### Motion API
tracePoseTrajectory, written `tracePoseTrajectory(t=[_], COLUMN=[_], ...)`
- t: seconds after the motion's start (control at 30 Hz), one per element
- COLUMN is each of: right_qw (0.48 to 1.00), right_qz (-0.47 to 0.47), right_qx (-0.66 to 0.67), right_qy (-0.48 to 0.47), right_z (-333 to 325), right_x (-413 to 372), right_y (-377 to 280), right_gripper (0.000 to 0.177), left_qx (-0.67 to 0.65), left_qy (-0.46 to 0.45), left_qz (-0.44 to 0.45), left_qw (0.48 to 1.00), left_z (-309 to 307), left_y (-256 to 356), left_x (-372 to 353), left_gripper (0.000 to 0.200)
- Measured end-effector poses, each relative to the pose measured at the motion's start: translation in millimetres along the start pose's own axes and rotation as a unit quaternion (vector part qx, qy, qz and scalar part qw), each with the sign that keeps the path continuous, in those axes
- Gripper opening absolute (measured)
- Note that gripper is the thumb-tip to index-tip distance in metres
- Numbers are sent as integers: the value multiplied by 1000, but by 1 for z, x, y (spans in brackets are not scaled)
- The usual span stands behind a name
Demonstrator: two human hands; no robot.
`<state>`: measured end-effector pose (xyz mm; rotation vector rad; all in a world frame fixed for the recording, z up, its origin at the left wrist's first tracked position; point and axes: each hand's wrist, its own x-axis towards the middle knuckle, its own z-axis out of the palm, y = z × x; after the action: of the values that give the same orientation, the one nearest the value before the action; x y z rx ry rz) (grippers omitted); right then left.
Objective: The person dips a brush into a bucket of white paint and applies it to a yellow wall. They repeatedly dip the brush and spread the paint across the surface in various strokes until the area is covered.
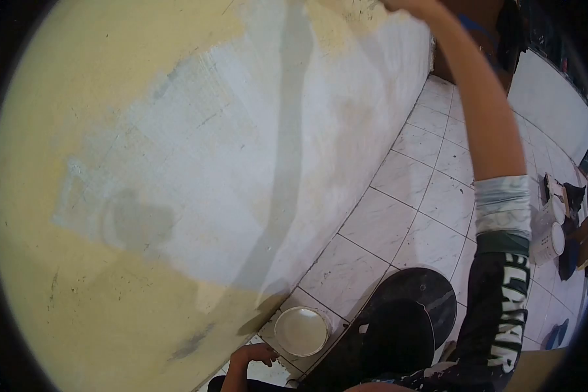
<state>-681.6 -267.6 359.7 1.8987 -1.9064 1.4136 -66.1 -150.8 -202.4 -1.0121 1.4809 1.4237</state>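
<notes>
My right arm (496, 130), in a dark sleeve with white lettering, stretches up toward the painted wall. At the top edge my right hand (408, 5) is partly cut off, its fingers closed near the wall; what they hold cannot be made out. Low in the view, my left hand (255, 355) hangs with fingers loosely bent and apart, holding nothing visible. Just beside it, a round white tub (300, 332) with pale contents stands on the floor by the wall. A large whitish patch (222, 137) covers part of the yellow wall (52, 313).
A dark, round-ended board (438, 287) lies below me, partly behind black clothing. White tiles (366, 215) run along the wall's foot. Several white containers (547, 240) and other items stand at the right. A blue object (556, 334) lies near the lower right edge.
</notes>
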Motion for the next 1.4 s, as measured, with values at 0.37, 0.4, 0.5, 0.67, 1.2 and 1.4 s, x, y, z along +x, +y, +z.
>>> tracePoseTrajectory(t=[0.37,0.4,0.5,0.67,1.2,1.4], right_qw=[996,987,967,969,992,994], right_qz=[-41,1,-13,-117,-36,-50], right_qx=[21,-12,-80,-114,82,47], right_qy=[-80,-162,-241,-188,92,86], right_z=[122,110,97,72,80,161], right_x=[-142,-144,-128,-35,-27,-130], right_y=[153,148,149,123,76,155], right_gripper=[30,29,29,28,39,35], left_qx=[61,-1,68,113,108,141], left_qy=[26,10,48,47,22,77], left_qz=[48,-5,32,112,78,27], left_qw=[997,1000,996,986,991,987], left_z=[7,7,10,13,1,10], left_y=[-11,-18,11,-16,3,42], left_x=[15,24,-10,0,-7,-40], left_gripper=[44,44,43,45,50,48])
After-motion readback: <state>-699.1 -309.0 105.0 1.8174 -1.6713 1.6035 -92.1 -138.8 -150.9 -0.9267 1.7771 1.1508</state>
